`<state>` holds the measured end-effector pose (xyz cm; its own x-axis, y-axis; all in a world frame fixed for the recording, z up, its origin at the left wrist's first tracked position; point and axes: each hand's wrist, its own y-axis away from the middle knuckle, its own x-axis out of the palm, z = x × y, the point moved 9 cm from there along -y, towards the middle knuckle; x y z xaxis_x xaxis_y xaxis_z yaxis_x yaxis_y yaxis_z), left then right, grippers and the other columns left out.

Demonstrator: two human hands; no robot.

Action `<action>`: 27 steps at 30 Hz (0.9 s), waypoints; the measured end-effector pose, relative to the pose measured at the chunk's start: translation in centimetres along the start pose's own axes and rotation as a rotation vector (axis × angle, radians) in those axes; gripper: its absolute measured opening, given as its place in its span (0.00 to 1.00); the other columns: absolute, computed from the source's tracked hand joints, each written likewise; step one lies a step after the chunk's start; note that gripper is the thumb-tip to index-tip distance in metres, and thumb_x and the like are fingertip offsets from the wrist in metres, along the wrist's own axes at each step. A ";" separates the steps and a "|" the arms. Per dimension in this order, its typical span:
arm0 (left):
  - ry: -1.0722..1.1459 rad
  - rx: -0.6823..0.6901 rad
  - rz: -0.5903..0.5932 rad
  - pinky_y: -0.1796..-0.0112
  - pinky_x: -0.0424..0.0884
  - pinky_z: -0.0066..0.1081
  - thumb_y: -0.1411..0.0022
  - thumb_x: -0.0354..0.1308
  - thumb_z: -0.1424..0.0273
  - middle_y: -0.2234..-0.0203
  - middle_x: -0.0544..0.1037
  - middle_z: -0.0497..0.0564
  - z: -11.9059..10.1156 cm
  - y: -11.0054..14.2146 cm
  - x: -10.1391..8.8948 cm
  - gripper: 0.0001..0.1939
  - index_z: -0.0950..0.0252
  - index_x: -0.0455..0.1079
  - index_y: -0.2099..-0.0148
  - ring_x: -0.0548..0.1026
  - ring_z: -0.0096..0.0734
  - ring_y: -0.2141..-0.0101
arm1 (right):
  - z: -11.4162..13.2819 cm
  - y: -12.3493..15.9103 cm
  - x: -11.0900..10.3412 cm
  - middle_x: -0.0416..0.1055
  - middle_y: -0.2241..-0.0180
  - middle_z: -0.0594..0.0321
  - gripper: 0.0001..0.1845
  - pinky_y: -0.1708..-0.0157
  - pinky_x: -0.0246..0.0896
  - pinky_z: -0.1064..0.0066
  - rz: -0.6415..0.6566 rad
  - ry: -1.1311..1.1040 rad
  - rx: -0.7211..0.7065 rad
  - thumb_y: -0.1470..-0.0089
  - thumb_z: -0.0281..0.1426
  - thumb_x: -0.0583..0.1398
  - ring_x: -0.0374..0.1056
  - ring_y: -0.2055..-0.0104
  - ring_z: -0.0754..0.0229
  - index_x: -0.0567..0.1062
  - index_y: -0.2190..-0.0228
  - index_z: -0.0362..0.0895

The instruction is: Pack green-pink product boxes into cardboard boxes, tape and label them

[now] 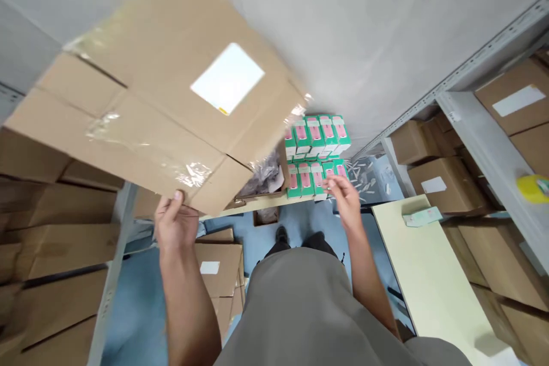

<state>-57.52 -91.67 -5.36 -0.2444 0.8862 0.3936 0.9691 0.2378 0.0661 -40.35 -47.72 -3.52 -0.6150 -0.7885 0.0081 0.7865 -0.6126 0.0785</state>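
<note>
My left hand [175,222] grips the lower edge of a large flattened cardboard box [167,108], thumb on top. The box is tilted up, with a white label [228,78] and shiny strips of clear tape on it. It partly hides an open carton [281,168] with crumpled grey plastic inside. My right hand [344,197] is in front of two rows of green-and-pink small boxes [316,134], its fingers loosely bent and apart. No object shows in it. Whether its fingertips touch the front row, I cannot tell.
Metal shelving stacked with cardboard boxes stands on the left [68,251] and right [450,183]. A pale table [437,263] at the right bears a small green box [422,217]. Below left, more flattened cardboard [218,269] lies near the blue floor [137,303].
</note>
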 end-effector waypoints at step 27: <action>-0.631 -0.135 1.765 0.28 0.67 0.54 0.33 0.68 0.56 0.36 0.80 0.66 36.2 51.8 45.0 0.30 0.63 0.72 0.34 0.76 0.58 0.33 | -19.6 44.2 -51.1 0.80 0.63 0.61 0.20 0.48 0.69 0.57 -1.590 -0.014 0.148 0.54 0.46 0.68 0.73 0.56 0.52 0.76 0.62 0.48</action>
<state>-19.57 -25.11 -17.45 0.9620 0.0496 -0.2683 0.0763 -0.9930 0.0899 27.00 -35.57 -20.02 -0.7681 0.6190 -0.1637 -0.6376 -0.7629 0.1070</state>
